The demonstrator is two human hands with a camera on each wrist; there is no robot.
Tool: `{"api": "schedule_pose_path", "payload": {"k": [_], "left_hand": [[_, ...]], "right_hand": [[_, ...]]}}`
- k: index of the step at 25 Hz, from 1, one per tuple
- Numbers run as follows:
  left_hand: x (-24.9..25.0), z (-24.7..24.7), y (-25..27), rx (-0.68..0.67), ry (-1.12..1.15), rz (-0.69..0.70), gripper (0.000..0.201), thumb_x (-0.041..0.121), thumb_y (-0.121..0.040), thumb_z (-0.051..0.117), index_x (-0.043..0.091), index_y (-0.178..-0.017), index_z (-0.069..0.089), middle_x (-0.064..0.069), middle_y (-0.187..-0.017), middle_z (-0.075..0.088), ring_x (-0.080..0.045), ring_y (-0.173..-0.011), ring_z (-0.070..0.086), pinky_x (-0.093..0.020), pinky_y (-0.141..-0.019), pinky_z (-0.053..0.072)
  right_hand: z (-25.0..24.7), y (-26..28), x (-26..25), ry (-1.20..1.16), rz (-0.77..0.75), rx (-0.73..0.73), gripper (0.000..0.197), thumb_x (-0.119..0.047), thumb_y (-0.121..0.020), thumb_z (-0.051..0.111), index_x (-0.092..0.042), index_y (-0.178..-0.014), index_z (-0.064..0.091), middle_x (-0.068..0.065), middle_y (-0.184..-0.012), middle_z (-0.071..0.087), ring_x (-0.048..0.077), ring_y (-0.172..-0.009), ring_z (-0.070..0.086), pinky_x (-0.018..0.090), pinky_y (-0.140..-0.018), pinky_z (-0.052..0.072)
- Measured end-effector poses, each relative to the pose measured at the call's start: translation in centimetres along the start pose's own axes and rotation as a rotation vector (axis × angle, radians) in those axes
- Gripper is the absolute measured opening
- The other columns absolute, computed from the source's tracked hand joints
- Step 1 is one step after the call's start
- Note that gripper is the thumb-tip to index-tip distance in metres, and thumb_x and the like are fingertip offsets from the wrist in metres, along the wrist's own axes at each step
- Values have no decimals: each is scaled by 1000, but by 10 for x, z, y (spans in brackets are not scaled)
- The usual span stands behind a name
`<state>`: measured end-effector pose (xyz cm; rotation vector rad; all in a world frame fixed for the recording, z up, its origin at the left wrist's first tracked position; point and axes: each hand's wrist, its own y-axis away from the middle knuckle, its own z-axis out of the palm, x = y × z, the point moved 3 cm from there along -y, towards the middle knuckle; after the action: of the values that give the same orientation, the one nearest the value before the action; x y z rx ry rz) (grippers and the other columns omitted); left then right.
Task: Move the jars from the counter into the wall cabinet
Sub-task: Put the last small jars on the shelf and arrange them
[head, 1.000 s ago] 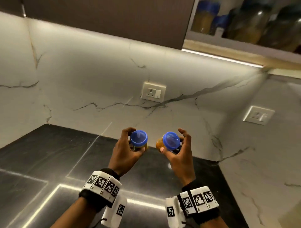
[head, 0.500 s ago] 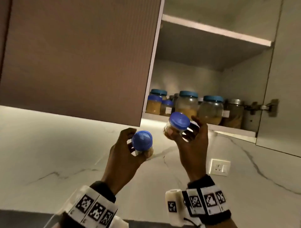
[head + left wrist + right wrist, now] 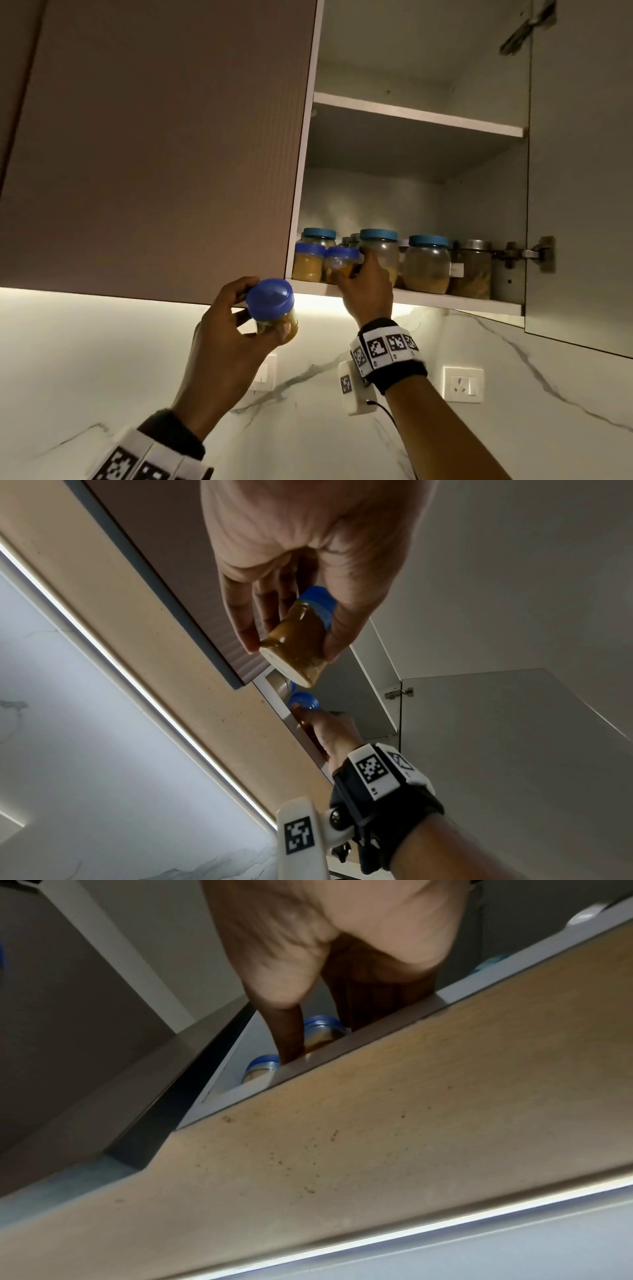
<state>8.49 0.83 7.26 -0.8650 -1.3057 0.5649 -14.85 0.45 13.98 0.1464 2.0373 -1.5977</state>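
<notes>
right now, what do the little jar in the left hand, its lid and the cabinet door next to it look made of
Jar held by the left hand: clear glass or hard plastic, cannot tell which; brownish contents show through. Lid: glossy blue plastic, going by its sheen and ridged rim. Cabinet door: matte brown laminate, probably, with fine vertical ribbing.

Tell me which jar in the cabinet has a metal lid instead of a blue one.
The steel-lidded jar, last on the right of the bottom shelf, beside the door hinge. Every other jar lid visible there is blue.
</notes>
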Motion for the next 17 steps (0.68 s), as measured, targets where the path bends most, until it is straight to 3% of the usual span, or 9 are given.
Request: {"api": "schedule_pose_path", "payload": {"k": [2,9,13,15,17], "left_hand": [[0,-5,3,-2,-10,-4,59,14,-64,82,31,-111,50,26,-100,56,3,-85,59,-10,-71,42],[5,-12,13,2,-6,-15,57,15,-66,80,33,-109,48,29,-97,54,5,-78,58,-8,-69,41],[7,-16,21,2,-4,-27,56,16,-67,80,32,-111,48,28,-98,53,5,-78,58,-7,-67,40],[8,-18,22,17,-26,-28,56,17,-68,79,31,-113,47,24,-102,53,1,-80,58,-8,-68,39],[10,-17,22,23,-51,-36,57,16,-70,78,30,-115,45,19,-105,53,-7,-85,58,-14,-74,41]], "right_hand": [[2,1,-4,85,21,-3,46,-34,-83,67,-17,-121,48,-3,-90,66,13,-74,60,15,-57,39],[4,-1,-10,152,88,-13,56,-34,-82,69,-17,-126,40,-3,-86,61,14,-72,59,25,-63,42],[1,7,-13,54,84,7,70,-34,-80,72,-18,-136,33,-3,-85,63,12,-73,63,30,-70,57],[-7,25,-18,-94,60,55,77,-29,-77,77,-20,-139,32,-1,-109,63,13,-94,64,30,-87,55],[-16,57,-24,-159,93,4,79,-28,-78,75,-23,-143,30,-2,-139,48,15,-124,50,26,-101,39]]}}
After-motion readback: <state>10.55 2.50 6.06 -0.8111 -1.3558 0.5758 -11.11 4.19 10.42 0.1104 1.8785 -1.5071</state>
